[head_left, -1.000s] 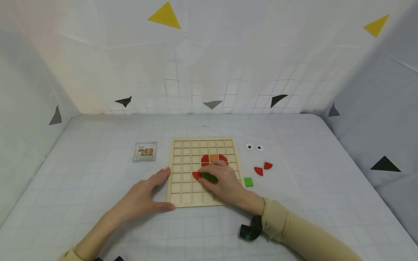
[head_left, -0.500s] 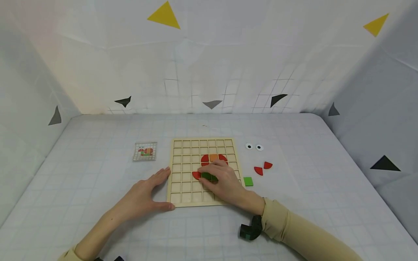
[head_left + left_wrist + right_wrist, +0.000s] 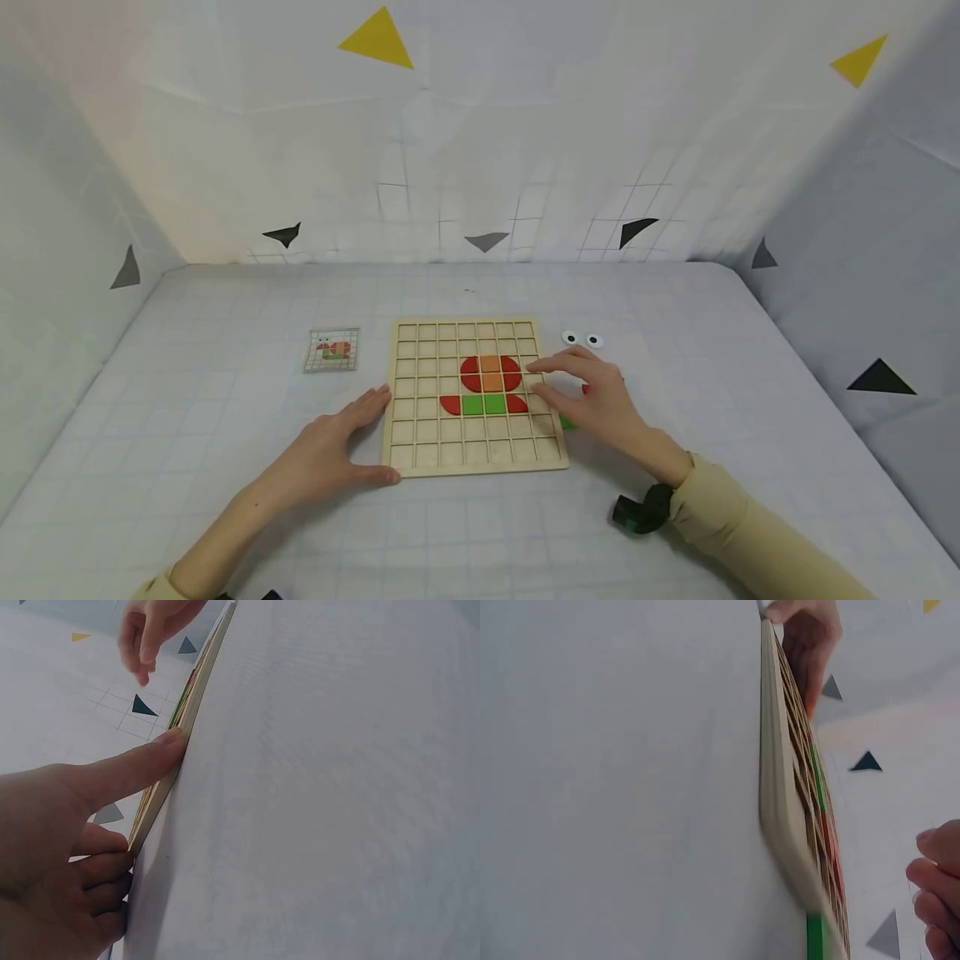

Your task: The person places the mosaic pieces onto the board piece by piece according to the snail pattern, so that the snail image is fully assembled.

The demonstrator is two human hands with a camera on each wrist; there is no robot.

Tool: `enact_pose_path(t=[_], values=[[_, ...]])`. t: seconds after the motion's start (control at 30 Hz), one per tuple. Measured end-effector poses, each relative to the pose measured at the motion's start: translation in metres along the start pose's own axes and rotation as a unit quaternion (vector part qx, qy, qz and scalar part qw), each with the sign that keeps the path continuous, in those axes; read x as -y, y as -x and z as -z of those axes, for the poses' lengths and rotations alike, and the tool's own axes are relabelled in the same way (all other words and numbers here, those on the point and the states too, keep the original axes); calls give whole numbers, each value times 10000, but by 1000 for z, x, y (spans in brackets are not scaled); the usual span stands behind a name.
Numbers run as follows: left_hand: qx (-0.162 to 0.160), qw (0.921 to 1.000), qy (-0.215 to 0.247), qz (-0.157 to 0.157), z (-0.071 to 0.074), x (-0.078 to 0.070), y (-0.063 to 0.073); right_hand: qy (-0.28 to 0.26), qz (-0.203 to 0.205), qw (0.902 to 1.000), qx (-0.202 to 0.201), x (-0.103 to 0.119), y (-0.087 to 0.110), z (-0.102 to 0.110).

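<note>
A wooden grid board [image 3: 437, 451] lies flat in the head view. On it, red rounded pieces [image 3: 470, 365] flank two orange squares [image 3: 491, 373]. One row further down, two green squares [image 3: 483, 405] sit between red quarter-round pieces [image 3: 450, 405]. My left hand [image 3: 321, 454] rests against the board's left side, its thumb [image 3: 161, 754] at the near corner and fingers fairly straight. Over the board's right edge hovers my right hand [image 3: 592, 400], thumb and fingers apart, holding nothing. It partly covers a loose green square [image 3: 567, 422] and loose red pieces [image 3: 586, 388].
Left of the board lies a small card [image 3: 332, 350] printed with a red, orange and green figure on a grid. Two round eye pieces [image 3: 582, 340] lie beyond my right hand. A white, patterned backdrop [image 3: 480, 150] closes off the table's back and sides.
My right hand has let go at the green squares and moved right to the board's right edge, uncovering the lower row and orange squares. The left hand stays in place.
</note>
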State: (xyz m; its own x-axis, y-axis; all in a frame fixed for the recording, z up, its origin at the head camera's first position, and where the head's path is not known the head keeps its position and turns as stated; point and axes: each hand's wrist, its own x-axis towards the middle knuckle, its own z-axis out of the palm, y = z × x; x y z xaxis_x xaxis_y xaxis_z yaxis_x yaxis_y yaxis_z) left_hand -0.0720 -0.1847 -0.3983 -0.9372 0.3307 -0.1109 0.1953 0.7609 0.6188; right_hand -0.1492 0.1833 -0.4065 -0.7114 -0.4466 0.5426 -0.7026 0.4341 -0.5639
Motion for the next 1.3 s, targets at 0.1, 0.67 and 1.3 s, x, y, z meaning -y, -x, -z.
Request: enact_pose_path(t=[0.1,0.67,1.3], values=[[0,10000,5,6,0,0,0,32,-234,9997,57,-8,11,13],[52,9999,47,92,-2,2,0,-286,73,9984,473,-38,49,35],[74,9998,-16,198,-3,2,0,14,-31,9979,645,-41,52,32]])
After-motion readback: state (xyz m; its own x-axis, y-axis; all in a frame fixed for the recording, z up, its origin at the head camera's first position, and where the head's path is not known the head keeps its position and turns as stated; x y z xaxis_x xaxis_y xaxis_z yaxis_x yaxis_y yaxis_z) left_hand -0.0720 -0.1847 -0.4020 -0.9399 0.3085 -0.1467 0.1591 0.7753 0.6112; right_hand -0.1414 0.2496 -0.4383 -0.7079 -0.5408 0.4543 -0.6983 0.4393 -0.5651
